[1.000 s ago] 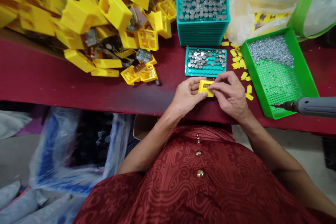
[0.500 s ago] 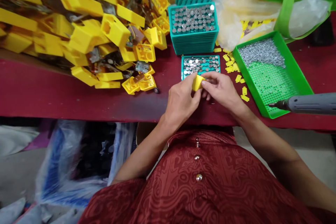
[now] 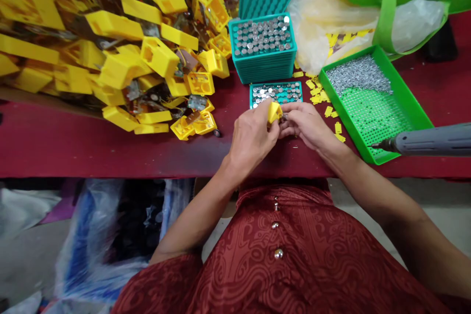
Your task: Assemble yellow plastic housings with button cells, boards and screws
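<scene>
Yellow case: a small one (image 3: 274,112), raised over the near part of the table, just this side of the small teal tray.
Left hand: this hand (image 3: 252,135) grips the case between thumb and fingers.
Right hand: the fingers of this one (image 3: 309,125) are bunched at the case's right side; whether they pinch anything, I can't tell from here.
Table: a dark red cloth (image 3: 47,147) covers it, with a greyish smudge left of the hands.
Far left: a big heap of yellow housings (image 3: 121,66), wires and metal bits among them.
Behind the hands: the small teal tray (image 3: 281,94) dotted with silvery discs, then a teal stack (image 3: 265,68) topped with more discs.
To the right: loose yellow tabs (image 3: 320,95) beside a green tray (image 3: 379,113), small metal pieces (image 3: 358,73) piled at its far end; a grey power screwdriver (image 3: 434,141) reaches over it.
Back right: a cloudy plastic bag (image 3: 312,24) and a bright green bag (image 3: 384,14).
Below the table: a blue crate (image 3: 68,270) lined with clear plastic, dark pieces (image 3: 136,225) inside, on a grey floor (image 3: 29,255).
</scene>
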Demonstrator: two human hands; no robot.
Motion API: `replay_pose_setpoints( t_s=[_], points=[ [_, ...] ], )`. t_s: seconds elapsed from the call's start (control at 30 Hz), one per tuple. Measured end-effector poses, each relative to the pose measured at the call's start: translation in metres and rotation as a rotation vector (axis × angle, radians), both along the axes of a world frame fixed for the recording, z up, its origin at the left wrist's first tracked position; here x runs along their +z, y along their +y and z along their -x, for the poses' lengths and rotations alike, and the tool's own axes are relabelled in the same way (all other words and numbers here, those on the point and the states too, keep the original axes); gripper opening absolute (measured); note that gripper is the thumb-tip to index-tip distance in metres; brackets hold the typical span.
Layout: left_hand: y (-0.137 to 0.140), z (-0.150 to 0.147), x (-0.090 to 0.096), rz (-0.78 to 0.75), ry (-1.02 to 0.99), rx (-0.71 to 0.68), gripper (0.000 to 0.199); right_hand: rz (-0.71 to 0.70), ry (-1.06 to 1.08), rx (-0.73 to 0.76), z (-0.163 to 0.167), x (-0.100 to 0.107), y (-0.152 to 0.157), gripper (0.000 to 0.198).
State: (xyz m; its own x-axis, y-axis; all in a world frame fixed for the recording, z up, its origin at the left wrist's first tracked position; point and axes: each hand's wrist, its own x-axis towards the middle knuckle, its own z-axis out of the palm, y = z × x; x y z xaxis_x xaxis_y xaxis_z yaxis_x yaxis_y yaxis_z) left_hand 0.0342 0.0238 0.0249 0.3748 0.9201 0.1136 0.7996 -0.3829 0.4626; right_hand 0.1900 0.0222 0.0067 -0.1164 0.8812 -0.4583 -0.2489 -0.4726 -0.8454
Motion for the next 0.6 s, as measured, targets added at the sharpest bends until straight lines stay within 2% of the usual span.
replay_pose_setpoints(
  t_s=[0.17, 0.23, 0.3, 0.4, 0.5, 0.6],
  points=[
    [0.013, 0.006, -0.005, 0.077, -0.314, 0.074, 0.038, 0.0, 0.135, -0.002, -0.007, 0.005, 0.001, 0.013],
    [0.017, 0.01, -0.009, 0.223, -0.543, 0.095, 0.039, -0.005, 0.161, -0.005, -0.01, 0.007, 0.001, 0.017],
    [0.018, 0.015, -0.011, 0.45, -0.785, 0.119, 0.043, -0.004, 0.18, -0.032, -0.011, 0.009, -0.001, 0.023],
    [0.014, 0.022, -0.011, 0.736, -1.034, 0.193, 0.051, -0.006, 0.163, -0.063, -0.012, 0.012, -0.007, 0.031],
    [0.006, 0.025, -0.013, 0.881, -1.171, 0.249, 0.052, -0.035, 0.088, -0.07, -0.012, 0.013, -0.014, 0.041],
    [0.001, 0.025, -0.015, 0.996, -1.271, 0.241, 0.05, -0.086, -0.01, -0.059, -0.011, 0.013, -0.021, 0.041]
  ],
)
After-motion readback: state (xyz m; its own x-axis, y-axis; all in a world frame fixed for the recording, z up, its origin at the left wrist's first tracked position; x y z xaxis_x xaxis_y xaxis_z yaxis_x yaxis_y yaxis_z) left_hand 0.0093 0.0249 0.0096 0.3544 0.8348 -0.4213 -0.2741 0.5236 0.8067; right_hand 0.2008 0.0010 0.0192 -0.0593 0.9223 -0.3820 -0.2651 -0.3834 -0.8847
